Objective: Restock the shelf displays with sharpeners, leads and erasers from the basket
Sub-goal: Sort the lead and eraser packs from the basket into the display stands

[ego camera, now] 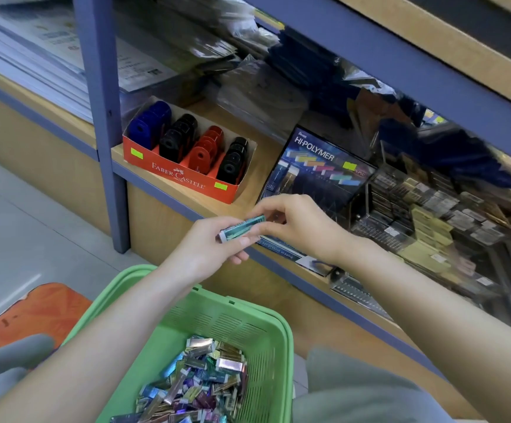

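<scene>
Head view: left hand [213,250] and right hand [298,227] pinch one eraser [242,228].

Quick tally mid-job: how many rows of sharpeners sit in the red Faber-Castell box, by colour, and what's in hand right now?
Blue rows: 1
Black rows: 2
Red rows: 1
Total: 4 rows in the red box
In hand: 1 teal pack, held between left hand and right hand

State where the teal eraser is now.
Head view, centre: the teal eraser is pinched between left hand and right hand, above the green basket, in front of the Hi-Polymer display.
</scene>
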Available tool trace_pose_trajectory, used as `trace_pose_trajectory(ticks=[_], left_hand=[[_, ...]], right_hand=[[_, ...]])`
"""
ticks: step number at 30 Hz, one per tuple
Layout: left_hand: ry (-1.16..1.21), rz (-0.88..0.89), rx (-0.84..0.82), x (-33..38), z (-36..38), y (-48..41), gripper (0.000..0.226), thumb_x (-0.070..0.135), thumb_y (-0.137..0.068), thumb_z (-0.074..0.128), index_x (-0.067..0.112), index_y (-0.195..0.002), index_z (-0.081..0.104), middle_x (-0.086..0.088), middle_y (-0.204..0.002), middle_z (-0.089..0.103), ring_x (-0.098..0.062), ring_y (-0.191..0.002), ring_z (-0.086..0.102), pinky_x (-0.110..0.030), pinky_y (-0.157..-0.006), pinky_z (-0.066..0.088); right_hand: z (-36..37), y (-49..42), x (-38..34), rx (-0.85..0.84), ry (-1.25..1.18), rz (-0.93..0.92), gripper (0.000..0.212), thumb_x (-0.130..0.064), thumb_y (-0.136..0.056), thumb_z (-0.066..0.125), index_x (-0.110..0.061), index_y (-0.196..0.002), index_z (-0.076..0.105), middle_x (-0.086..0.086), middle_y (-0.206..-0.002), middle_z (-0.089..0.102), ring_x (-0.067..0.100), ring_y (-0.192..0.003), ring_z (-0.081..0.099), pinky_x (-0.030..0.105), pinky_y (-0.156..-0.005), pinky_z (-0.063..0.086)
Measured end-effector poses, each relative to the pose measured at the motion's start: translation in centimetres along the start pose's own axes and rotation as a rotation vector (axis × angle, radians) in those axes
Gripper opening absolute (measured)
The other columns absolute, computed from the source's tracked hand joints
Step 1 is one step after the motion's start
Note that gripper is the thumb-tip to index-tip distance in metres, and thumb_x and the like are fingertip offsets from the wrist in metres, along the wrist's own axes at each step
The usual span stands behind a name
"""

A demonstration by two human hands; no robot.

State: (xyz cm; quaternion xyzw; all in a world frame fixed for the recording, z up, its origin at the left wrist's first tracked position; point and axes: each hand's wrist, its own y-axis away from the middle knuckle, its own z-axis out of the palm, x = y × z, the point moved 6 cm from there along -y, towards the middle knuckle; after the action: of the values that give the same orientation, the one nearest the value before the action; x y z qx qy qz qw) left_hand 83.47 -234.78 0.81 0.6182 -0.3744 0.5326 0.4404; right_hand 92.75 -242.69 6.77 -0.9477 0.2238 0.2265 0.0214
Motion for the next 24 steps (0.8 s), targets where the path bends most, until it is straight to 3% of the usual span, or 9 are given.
trace_pose_trajectory(ticks=[4,8,12,15,19,24], left_hand=[[-0.072,-0.028,-0.015,-0.5,0.3,0.0,0.016,0.013,-0.093,0.057,0.016,-0.109,0.058,-0.001,-0.081,0.066,-0.005,-0.057,0.057,-0.017,-0.061,0.049],[-0.049,-0.049,0.026,-0.5,0.0,-0.1,0.020,0.023,-0.097,0.051,0.019,-0.115,0.058,0.003,-0.087,0.064,-0.007,-0.066,0.054,-0.019,-0.066,0.044],[-0.048,-0.022,-0.028,0.3,0.7,0.2,0.018,0.032,-0.096,0.049,0.020,-0.106,0.060,0.009,-0.082,0.057,-0.004,-0.070,0.051,-0.017,-0.066,0.041],[-0.072,0.022,-0.036,0.8,1.1,0.6,0.011,0.029,-0.096,0.051,0.022,-0.095,0.060,0.009,-0.074,0.053,-0.003,-0.067,0.049,-0.013,-0.062,0.040],[-0.022,0.009,0.044,1.0,0.5,0.6,0.017,0.027,-0.098,0.046,0.022,-0.101,0.061,0.005,-0.079,0.054,-0.007,-0.071,0.050,-0.020,-0.069,0.043],[0.072,0.002,0.109,1.2,-0.4,0.5,0.022,0.021,-0.100,0.040,0.029,-0.101,0.060,0.004,-0.084,0.054,-0.008,-0.074,0.051,-0.017,-0.070,0.045]], right_hand=[[-1.2,0.9,0.2,0.009,0.128,0.015,0.005,-0.028,-0.085,0.069,-0.024,-0.087,0.071,-0.013,-0.084,0.062,0.006,-0.084,0.047,0.015,-0.071,0.038],[-1.6,2.4,1.3,0.052,-0.050,0.165,0.006,-0.020,-0.090,0.064,-0.017,-0.094,0.065,-0.004,-0.084,0.065,0.013,-0.077,0.060,0.021,-0.069,0.047],[1.2,4.4,1.2,-0.224,-0.188,0.255,0.017,-0.013,-0.090,0.063,-0.013,-0.104,0.054,0.004,-0.086,0.066,0.017,-0.072,0.070,0.032,-0.071,0.059],[2.4,4.9,0.5,-0.279,-0.133,0.207,0.022,-0.015,-0.091,0.061,-0.017,-0.109,0.049,0.003,-0.088,0.065,0.013,-0.072,0.068,0.031,-0.073,0.056],[1.2,4.0,1.2,-0.141,-0.106,0.219,0.016,-0.015,-0.089,0.064,-0.015,-0.101,0.053,-0.004,-0.083,0.064,0.000,-0.066,0.056,0.017,-0.067,0.047],[-2.8,2.3,4.1,0.189,-0.408,0.387,0.030,-0.004,-0.085,0.066,-0.018,-0.101,0.044,0.007,-0.103,0.060,0.013,-0.076,0.070,0.027,-0.071,0.059]])
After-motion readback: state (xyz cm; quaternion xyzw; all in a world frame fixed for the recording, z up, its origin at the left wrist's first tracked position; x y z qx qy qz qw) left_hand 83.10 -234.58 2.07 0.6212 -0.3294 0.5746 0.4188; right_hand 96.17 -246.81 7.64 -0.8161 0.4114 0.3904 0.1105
